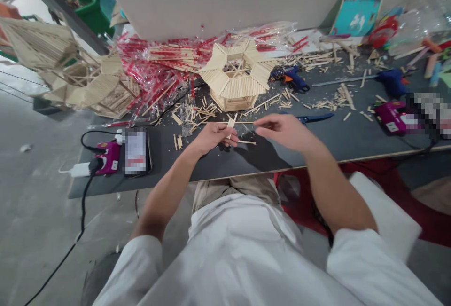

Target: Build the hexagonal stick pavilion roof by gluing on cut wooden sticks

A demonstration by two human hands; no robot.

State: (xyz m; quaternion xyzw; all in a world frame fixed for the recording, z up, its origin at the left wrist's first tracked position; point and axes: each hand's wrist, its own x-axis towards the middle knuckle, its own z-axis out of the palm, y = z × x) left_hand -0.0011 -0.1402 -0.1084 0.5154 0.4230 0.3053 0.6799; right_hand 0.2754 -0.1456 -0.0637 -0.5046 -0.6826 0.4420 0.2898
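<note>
Best to keep the small stick piece (230, 127) pinched squarely in the left hand (213, 137), clear of the stick model (244, 87) just beyond, steadying gently with the loosely curled right hand (283, 131) nearby, cannot tell if holding anything.

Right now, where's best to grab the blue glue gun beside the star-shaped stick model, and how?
Grip the blue glue gun probably by its handle, right hand coming from the near right: the handle slants toward you, away from the star-shaped stick model.
</note>
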